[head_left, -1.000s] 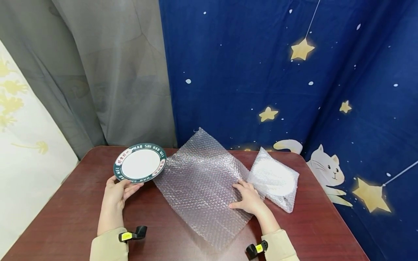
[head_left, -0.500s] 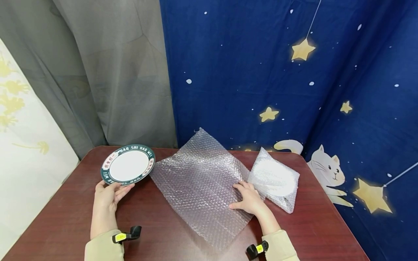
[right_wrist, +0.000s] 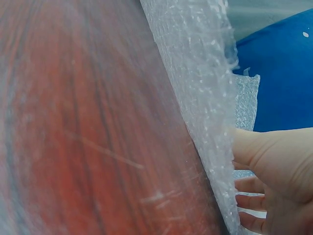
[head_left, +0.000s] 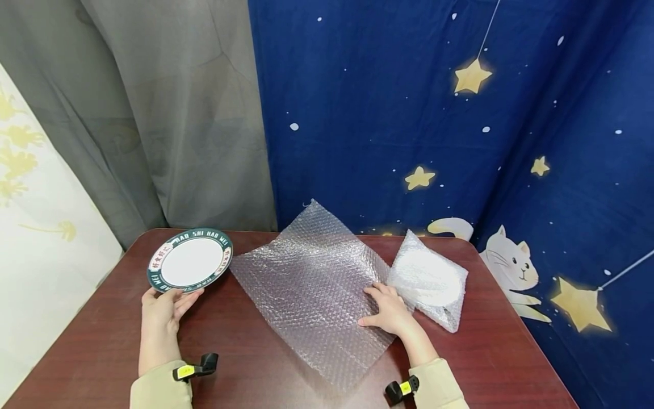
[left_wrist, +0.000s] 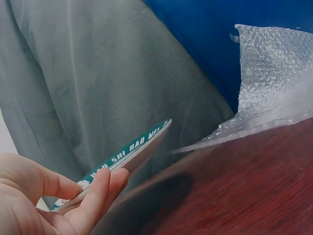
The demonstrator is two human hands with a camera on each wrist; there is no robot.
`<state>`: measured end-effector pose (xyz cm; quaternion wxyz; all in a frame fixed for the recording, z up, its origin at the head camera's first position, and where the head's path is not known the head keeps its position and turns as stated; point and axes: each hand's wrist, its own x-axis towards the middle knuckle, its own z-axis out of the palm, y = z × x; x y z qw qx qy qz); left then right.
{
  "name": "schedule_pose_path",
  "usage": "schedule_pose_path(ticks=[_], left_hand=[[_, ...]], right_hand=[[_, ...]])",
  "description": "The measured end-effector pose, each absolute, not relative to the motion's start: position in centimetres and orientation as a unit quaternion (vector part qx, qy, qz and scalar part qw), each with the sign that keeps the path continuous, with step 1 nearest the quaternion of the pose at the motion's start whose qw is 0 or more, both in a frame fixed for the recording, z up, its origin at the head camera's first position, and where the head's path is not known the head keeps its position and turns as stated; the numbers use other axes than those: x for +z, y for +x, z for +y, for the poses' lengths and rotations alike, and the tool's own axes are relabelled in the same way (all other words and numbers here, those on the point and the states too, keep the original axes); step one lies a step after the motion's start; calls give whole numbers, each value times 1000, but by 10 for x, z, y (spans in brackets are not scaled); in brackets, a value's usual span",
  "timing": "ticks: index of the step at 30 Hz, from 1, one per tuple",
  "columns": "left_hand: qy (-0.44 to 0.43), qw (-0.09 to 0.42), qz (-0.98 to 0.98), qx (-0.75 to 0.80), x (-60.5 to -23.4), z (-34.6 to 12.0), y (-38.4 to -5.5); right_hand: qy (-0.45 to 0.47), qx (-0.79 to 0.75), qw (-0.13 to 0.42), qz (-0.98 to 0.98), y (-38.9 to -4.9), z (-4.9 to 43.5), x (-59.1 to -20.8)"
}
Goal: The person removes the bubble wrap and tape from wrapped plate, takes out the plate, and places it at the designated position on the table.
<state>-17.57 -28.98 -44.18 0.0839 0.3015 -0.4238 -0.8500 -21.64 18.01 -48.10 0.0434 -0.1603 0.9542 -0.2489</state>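
A plate (head_left: 196, 262) with a white middle and a dark green lettered rim is held up at the left of the table. My left hand (head_left: 164, 311) pinches its near edge, thumb above and fingers beneath, as the left wrist view shows. In that view the plate (left_wrist: 128, 155) is seen edge-on, tilted over its shadow. A sheet of bubble wrap (head_left: 311, 284) lies spread in the middle of the table. On its right part rests my right hand (head_left: 390, 311), fingers spread. The right wrist view shows the bubble wrap (right_wrist: 195, 73) along the thumb side of the hand.
To the right of my right hand lies a flat package in bubble wrap (head_left: 430, 279) with something white and round inside. The reddish-brown table (head_left: 245, 363) ends at curtains: grey curtain (head_left: 194, 142) at the left, blue curtain (head_left: 357, 113) at the right.
My left hand has moved left with the plate, away from the sheet's left corner. The sheet's left corner has shifted slightly left and come into fuller view. My right hand stays put.
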Motion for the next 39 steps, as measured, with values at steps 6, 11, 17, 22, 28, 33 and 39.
schedule_pose_path(ticks=[6,11,17,22,28,33,39], left_hand=[[309,86,-402,-858,-444,-294,-174],[314,89,-389,-861,-446,-297,-174],[326,94,-386,-858,-451,-299,-174],[332,97,-383,-856,-455,-300,-174],[336,107,-372,-859,-459,-302,-174],[336,108,-367,-860,-462,-304,-174],[336,108,-370,-859,-466,-306,-175]], right_hand=[[-161,-251,42,954,-217,180,-481],[-162,-253,43,953,-217,180,-480],[-160,-250,45,954,-216,181,-480],[-161,-248,45,954,-216,180,-481],[-159,-245,49,955,-216,180,-479],[-155,-246,49,955,-216,180,-479],[-156,-248,49,955,-216,179,-479]])
